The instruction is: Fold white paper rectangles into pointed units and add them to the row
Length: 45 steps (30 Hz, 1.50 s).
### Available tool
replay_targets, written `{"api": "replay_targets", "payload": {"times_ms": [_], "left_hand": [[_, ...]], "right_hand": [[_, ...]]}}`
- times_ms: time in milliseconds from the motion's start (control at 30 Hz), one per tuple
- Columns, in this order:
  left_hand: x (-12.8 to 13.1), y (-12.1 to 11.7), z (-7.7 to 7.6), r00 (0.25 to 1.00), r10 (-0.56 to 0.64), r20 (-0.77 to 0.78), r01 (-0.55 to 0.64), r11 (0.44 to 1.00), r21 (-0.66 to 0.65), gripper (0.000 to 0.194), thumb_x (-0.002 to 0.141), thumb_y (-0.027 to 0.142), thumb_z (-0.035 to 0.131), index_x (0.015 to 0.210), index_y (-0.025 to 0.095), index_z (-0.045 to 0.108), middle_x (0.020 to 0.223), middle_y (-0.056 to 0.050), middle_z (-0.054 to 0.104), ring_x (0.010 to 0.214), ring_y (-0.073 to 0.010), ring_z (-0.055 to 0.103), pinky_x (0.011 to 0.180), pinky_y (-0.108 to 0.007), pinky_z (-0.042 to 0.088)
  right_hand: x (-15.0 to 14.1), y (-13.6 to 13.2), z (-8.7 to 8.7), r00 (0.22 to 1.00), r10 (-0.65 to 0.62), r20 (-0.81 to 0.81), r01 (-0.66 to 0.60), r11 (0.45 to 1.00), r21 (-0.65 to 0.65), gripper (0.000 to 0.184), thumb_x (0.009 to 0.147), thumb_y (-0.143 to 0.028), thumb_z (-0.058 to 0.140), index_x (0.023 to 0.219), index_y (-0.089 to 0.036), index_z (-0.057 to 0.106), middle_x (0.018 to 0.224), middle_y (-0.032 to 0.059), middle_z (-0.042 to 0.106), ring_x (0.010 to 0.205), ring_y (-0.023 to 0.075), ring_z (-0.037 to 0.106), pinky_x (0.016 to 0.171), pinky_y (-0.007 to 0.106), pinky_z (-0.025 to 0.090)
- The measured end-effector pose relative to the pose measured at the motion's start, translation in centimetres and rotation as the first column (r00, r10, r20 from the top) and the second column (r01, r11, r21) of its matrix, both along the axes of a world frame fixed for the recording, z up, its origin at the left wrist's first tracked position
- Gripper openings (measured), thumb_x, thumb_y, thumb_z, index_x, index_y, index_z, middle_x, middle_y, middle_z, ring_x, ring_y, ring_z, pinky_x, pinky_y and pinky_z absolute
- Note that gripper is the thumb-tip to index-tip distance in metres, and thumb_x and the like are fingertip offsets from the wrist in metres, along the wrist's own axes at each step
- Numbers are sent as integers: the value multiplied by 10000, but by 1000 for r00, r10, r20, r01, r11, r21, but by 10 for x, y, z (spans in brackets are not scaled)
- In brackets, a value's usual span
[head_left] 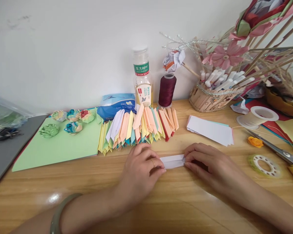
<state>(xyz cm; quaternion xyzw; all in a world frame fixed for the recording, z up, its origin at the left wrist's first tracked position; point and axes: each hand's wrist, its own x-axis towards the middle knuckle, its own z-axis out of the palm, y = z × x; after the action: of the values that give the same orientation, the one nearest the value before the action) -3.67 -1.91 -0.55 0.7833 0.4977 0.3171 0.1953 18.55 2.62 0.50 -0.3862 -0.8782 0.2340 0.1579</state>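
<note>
A small white paper strip (173, 161) lies lengthwise between my hands, with a crease running along it. My left hand (143, 165) pinches its left end between thumb and fingers. At the other end, my right hand (202, 161) grips the paper the same way. Just beyond my left hand is a dense row of folded paper pieces (144, 125) in peach, yellow, lilac, teal and red. A stack of cut paper strips (208, 130), white on top, rests beyond my right hand.
Green paper sheets (70, 143) bear several paper flowers (49, 130) at left. Behind stand a bottle (143, 78), maroon thread (167, 91) and a basket (207, 97) of markers. Scissors (275, 148), a tape roll (265, 165) and a white spool (257, 117) are at right.
</note>
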Motion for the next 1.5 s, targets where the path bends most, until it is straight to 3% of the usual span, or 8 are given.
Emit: {"api": "replay_targets", "payload": {"times_ms": [100,333,533,1000,1267,1367,1500], "left_hand": [[3,0,1,1000,22,5,-22,1000,-6,107,837,139,581,755,173,641,818,-32,623,966,-235,474,857,-413,414],[8,0,3,998,47,-49,-50,997,-64,108,846,155,553,744,152,588,806,-40,589,930,-233,458,840,-423,394],[13,4,2,992,78,-98,-90,987,-134,129,792,119,541,676,161,502,759,-31,533,878,-224,440,789,-401,408],[14,3,4,963,34,-268,-60,994,-89,147,865,165,421,726,167,467,817,-59,483,893,-246,388,808,-472,399],[13,1,3,988,53,-148,-73,989,-133,93,828,83,410,824,175,415,857,-55,468,864,-227,396,748,-427,430],[11,2,3,986,7,-168,-19,997,-69,210,843,70,383,989,171,494,977,-84,511,942,-242,429,799,-446,439],[2,1,-2,937,-152,-315,203,970,135,350,882,55,355,1127,193,565,1172,-63,576,1164,-277,418,947,-497,377]], "right_hand": [[-1,-2,0,999,-19,-26,19,1000,-9,198,898,-222,436,778,-201,592,885,52,595,815,186,568,720,340,459],[-4,-3,-3,999,-15,-38,17,998,63,167,893,-192,438,801,-185,577,843,55,575,775,184,549,699,340,451],[-8,-3,-6,998,-58,-39,61,994,95,159,851,-155,448,723,-188,538,769,45,549,713,181,531,654,324,444],[-8,-3,-4,995,-101,5,100,994,48,125,826,-150,427,735,-200,498,823,63,516,727,191,515,661,354,460],[-2,0,-4,1000,-9,21,8,998,65,143,867,-134,388,898,-192,515,928,76,530,775,185,519,659,332,442],[1,0,-4,998,51,25,-54,988,143,269,879,-117,378,1013,-229,582,999,78,546,793,175,536,674,327,435],[4,2,1,985,136,102,-161,937,310,314,909,-141,375,1056,-246,632,966,72,631,860,209,564,697,369,432]]}}
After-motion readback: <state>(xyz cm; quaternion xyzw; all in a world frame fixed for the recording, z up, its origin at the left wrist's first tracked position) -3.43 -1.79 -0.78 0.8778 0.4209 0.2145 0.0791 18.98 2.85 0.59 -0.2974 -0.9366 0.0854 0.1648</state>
